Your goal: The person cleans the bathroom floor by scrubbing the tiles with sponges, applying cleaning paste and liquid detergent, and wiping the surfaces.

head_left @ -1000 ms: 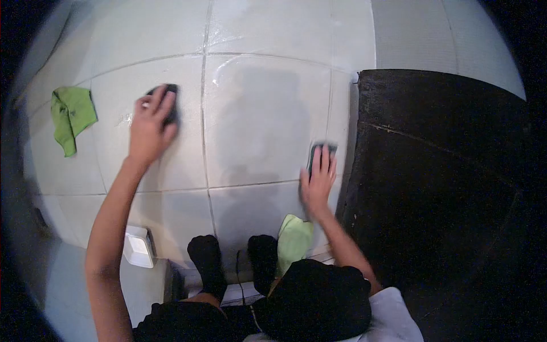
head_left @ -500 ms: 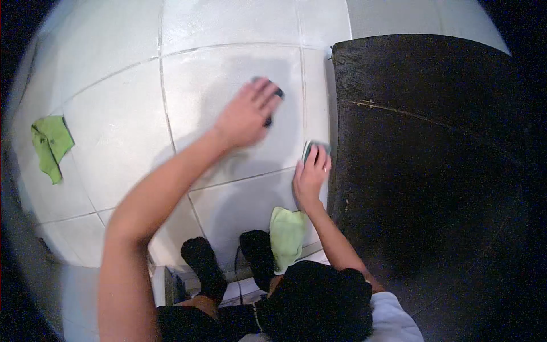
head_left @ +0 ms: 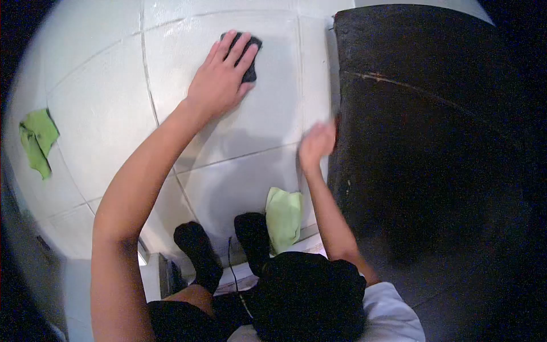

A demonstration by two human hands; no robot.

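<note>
My left hand (head_left: 219, 80) lies on a black scrubbing pad (head_left: 250, 61), pressing it against the pale floor tiles; its fingers are spread across the pad and the thumb rests by its lower edge. On the right, my right hand (head_left: 319, 142) is curled and smeared by motion beside the edge of a dark panel (head_left: 421, 148). A thin dark edge shows past its fingertips, but what it holds is hidden. Below that hand a light green cloth (head_left: 284, 216) lies on the floor near my feet.
A second, brighter green cloth (head_left: 39, 139) lies crumpled on the tiles (head_left: 102, 108) at the far left. My feet in black socks (head_left: 196, 251) stand at the near edge, with a thin dark cord (head_left: 231, 259) between them.
My left hand and the black pad have moved forward and to the left. The right hand has turned, so the small flat object with a pale edge seen under its fingers is now hidden.
</note>
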